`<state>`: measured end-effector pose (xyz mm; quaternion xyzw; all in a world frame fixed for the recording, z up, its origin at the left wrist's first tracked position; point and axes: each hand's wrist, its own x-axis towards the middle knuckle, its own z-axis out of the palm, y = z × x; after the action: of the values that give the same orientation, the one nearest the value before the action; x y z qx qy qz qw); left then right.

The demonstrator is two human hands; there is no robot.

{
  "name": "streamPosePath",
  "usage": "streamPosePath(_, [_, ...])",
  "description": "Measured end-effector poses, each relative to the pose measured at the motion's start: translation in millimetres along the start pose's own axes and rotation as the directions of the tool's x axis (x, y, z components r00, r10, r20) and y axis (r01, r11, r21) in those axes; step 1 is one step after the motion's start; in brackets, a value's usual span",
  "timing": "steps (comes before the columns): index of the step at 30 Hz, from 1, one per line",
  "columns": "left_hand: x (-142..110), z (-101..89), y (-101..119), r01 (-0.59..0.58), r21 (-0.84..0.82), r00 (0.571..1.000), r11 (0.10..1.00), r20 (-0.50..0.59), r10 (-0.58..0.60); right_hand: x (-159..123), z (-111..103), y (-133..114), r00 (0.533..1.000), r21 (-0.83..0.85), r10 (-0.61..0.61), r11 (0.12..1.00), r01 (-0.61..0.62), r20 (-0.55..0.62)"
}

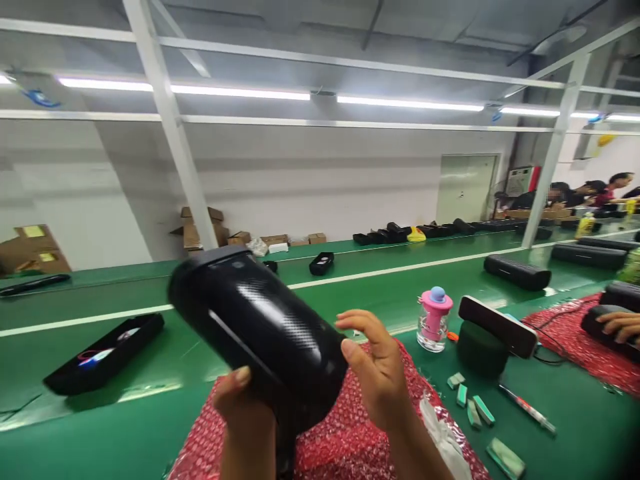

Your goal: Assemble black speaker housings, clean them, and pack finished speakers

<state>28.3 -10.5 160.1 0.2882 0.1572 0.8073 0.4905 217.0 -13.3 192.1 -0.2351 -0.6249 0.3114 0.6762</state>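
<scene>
A glossy black, rounded speaker housing (pixel 265 327) with a fine patterned surface is held up, tilted, above a sheet of red bubble wrap (pixel 330 433). My left hand (pixel 245 407) grips it from below; the thumb shows on the near side, while the other fingers are hidden behind it. My right hand (pixel 377 367) is at the housing's right end, fingers apart and curved, its thumb at the edge. Whether that thumb presses on the housing I cannot tell. Beside my right forearm lies a crumpled white cloth or bag (pixel 443 433).
An open black shell (pixel 105 353) with wires lies left on the green conveyor (pixel 200 360). To the right are a pink-lidded bottle (pixel 434 320), a propped phone (pixel 497 325), several green-white sponge pieces (pixel 483 410) and a pen (pixel 527 408). A co-worker's hand (pixel 623 325) rests on another black speaker.
</scene>
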Motion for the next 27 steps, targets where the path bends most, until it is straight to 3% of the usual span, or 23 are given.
streamPosePath(2, [-4.7, 10.8, -9.4, 0.018, 0.096, 0.999, 0.995, 0.027, -0.021, 1.4, -10.0, 1.7, 0.985, -0.092, 0.083, 0.993, -0.070, 0.153])
streamPosePath(4, [-9.7, 25.6, -21.6, 0.009, 0.232, 0.993, 0.973, 0.113, -0.036, 1.7, -18.3, 3.8, 0.922, -0.131, 0.191, 0.979, -0.155, 0.336])
streamPosePath(6, [-14.0, 39.5, -31.0, -0.031, 0.316, 0.988, 0.948, 0.153, -0.018, 2.6, -22.9, 7.2, 0.869, -0.126, 0.261, 0.965, -0.229, 0.420])
streamPosePath(13, [-24.1, 65.1, -25.7, -0.137, 0.431, 0.989, 0.892, 0.115, 0.096, 8.3, -9.7, 21.8, 0.872, -0.015, 0.303, 0.946, -0.323, 0.383])
streamPosePath(22, [-25.4, 63.8, -14.6, -0.135, 0.522, 0.991, 0.842, 0.092, 0.102, 6.1, 0.9, 35.3, 0.876, 0.149, 0.277, 0.922, -0.358, 0.395])
streamPosePath(27, [-28.1, 69.1, -12.6, -0.098, 0.542, 0.995, 0.835, 0.023, 0.102, 6.7, 4.3, 38.6, 0.868, 0.201, 0.289, 0.898, -0.392, 0.404])
